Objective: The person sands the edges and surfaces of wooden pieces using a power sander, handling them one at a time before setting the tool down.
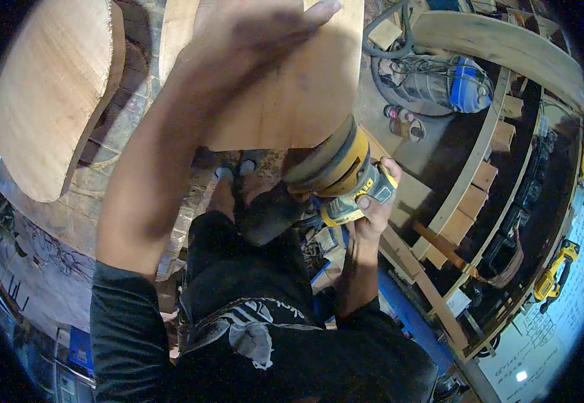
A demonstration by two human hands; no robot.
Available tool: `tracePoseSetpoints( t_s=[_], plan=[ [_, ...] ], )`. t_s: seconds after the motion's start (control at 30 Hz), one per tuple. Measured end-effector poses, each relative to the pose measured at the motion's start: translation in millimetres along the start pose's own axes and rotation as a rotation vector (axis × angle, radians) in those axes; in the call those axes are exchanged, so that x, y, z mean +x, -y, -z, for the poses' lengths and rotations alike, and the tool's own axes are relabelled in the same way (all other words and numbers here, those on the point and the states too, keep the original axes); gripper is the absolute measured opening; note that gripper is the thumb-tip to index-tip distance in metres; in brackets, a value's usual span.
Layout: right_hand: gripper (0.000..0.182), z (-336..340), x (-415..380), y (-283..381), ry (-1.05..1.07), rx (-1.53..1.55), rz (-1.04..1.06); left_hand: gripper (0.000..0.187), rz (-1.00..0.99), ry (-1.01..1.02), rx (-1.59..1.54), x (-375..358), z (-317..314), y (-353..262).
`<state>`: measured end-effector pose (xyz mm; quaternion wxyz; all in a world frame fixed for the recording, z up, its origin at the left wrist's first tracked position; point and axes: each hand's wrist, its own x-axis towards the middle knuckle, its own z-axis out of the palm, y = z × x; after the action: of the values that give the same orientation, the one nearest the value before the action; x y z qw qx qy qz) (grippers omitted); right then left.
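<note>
My left hand [258, 23] reaches across a pale wooden board [275, 121] and rests over its upper part. Its thumb is stretched out to the right, while the other fingers run out of view at the top. In my right hand [376, 208] is a yellow and black DeWalt sander [339, 171], gripped round its body with the thumb on the near side. The sander is tilted, its round pad end right at the board's lower right corner. A dark hose or sleeve trails from it toward my legs.
Another wooden slab [57, 94] with a rough edge lies at the left. A vacuum [433, 84] with a blue end and a coiled hose stands at upper right. Shelving [476, 181] with wood blocks fills the right side, and a yellow power tool [557, 275] lies beyond it.
</note>
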<state>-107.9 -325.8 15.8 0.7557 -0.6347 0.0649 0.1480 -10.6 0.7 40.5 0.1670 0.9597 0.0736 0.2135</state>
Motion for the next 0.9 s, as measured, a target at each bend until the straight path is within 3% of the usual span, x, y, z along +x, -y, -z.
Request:
tracePoseSetpoints(
  t_s=[0.1, 0.17, 0.37, 0.9],
  plan=[
    [0.090, 2, 4, 1, 0.014, -0.013, 0.004, 0.056, 0.011, -0.005, 0.042, 2, -4, 1],
    [0.087, 1, 7, 2, 0.036, 0.028, -0.023, 0.056, 0.055, 0.101, -0.004, 3, 1, -1],
    [0.085, 6, 17, 4, 0.079, 0.064, -0.066, 0.054, -0.031, 0.006, 0.031, 0, 2, -4],
    [0.087, 21, 33, 4, 0.156, -0.050, -0.104, 0.054, 0.028, 0.035, 0.046, 1, 4, -5]
  ],
)
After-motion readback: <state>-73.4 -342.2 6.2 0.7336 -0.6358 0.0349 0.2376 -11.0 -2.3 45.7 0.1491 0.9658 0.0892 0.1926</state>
